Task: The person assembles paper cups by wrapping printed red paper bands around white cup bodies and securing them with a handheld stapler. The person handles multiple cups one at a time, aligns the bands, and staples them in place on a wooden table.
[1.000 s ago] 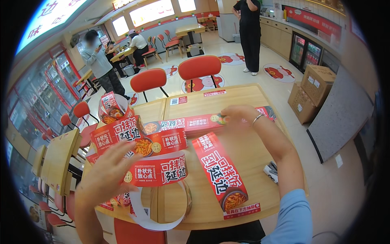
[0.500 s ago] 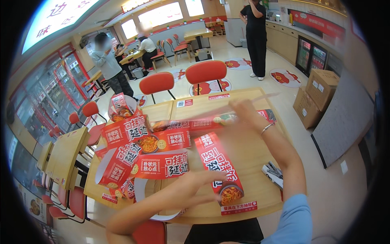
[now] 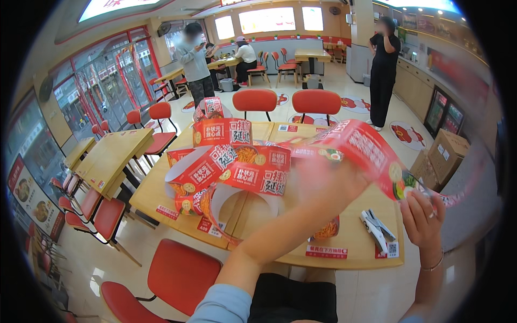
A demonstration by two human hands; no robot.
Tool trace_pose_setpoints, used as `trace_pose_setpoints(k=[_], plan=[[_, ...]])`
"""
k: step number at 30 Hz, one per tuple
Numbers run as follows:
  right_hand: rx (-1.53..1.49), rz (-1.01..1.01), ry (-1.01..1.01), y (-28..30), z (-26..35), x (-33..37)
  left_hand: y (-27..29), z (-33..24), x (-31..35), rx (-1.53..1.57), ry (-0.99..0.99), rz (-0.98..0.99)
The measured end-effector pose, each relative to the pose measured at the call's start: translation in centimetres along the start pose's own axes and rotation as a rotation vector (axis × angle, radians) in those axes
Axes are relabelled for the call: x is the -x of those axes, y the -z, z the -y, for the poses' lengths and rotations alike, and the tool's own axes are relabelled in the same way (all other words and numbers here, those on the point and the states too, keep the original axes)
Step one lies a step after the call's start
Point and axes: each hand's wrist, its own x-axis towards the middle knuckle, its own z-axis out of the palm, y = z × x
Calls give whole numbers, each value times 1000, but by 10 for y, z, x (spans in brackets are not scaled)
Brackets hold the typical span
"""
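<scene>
Red curved strip [image 3: 369,148] in the pinch of right fingers [image 3: 419,205], left fingers [image 3: 349,176] too blurry for any certainty

Dining tables [image 3: 114,152] and red chairs [image 3: 254,100] show a restaurant.

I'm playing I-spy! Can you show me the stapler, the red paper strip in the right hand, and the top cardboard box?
Stapler [image 3: 373,230]: head view, middle of its body.
Red paper strip [image 3: 367,146]: head view, on its printed face.
Top cardboard box [image 3: 446,160]: head view, on its labelled side.
</scene>
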Motion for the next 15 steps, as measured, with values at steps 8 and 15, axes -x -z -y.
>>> trace_pose_setpoints(k=[8, 15], plan=[[215, 75, 48, 109, 18, 35, -106, 36, 145, -541, 317, 149], [51, 57, 187, 144, 63, 55, -129, 53, 181, -9, 341, -325]])
